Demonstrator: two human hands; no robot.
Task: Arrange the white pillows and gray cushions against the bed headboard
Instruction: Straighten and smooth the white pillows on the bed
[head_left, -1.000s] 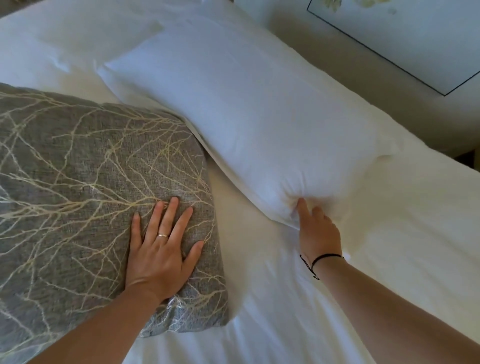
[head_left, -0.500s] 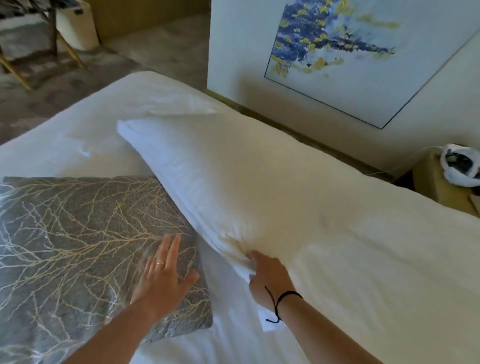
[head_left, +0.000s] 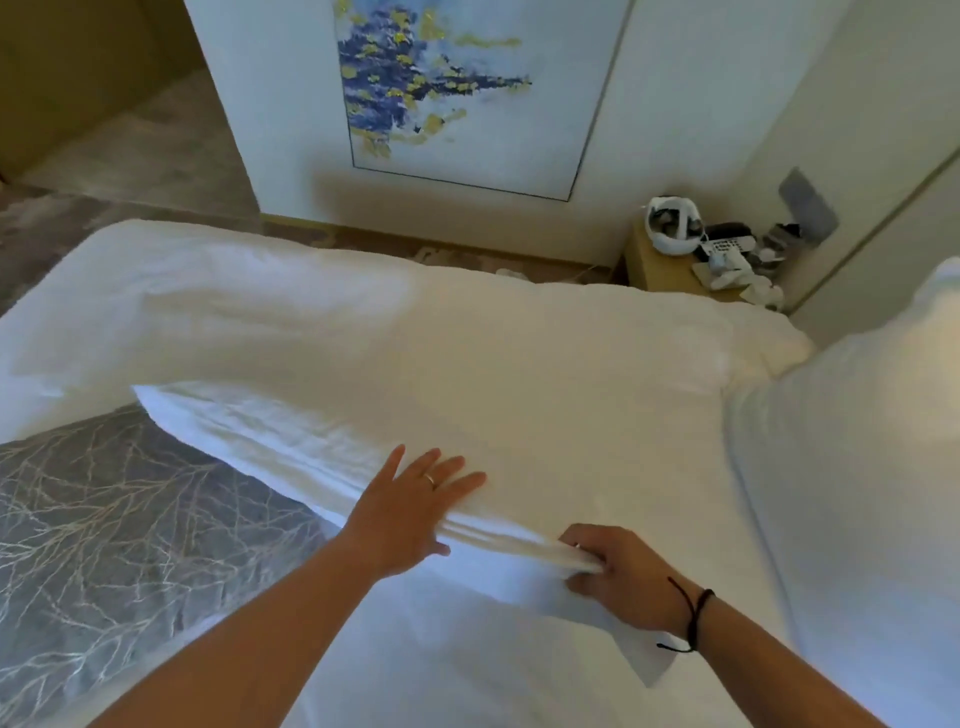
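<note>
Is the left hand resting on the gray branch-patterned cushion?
No, the left hand lies flat on the long white pillow, beside the gray branch-patterned cushion.

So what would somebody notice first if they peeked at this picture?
Probably the big white pillow lying across the middle of the bed, with the left hand flat on it and the right hand pinching its near edge. Next, the gray cushion with pale branch lines at the left, and the blue and yellow painting on the wall behind.

A long white pillow lies under the left fingers, a gray branch-patterned cushion left of them.
</note>
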